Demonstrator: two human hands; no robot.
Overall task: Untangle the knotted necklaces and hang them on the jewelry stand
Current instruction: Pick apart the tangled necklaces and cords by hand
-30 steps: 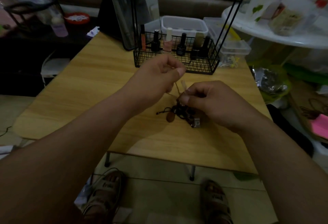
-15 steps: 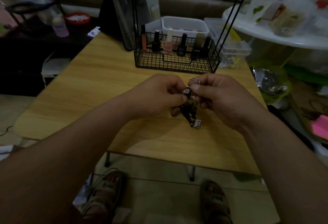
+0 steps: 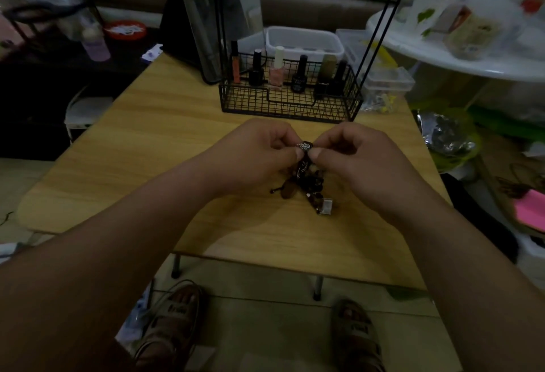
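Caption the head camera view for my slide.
Left hand and right hand pinch the knotted necklaces over the wooden table, near a wire basket.

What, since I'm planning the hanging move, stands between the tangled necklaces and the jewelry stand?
Nothing visible: only table lies between the necklaces, pinched by left hand and right hand, and the jewelry stand. Its top is out of frame.

The upper part of the knotted necklaces (image 3: 309,182) was hidden between the left hand (image 3: 256,156) and the right hand (image 3: 356,159), and single strands in the dark bundle could not be told apart. The black rods of the jewelry stand (image 3: 382,25) were cut by the top edge. The labels of the bottles (image 3: 299,76) in the wire basket (image 3: 289,106) were too small to read
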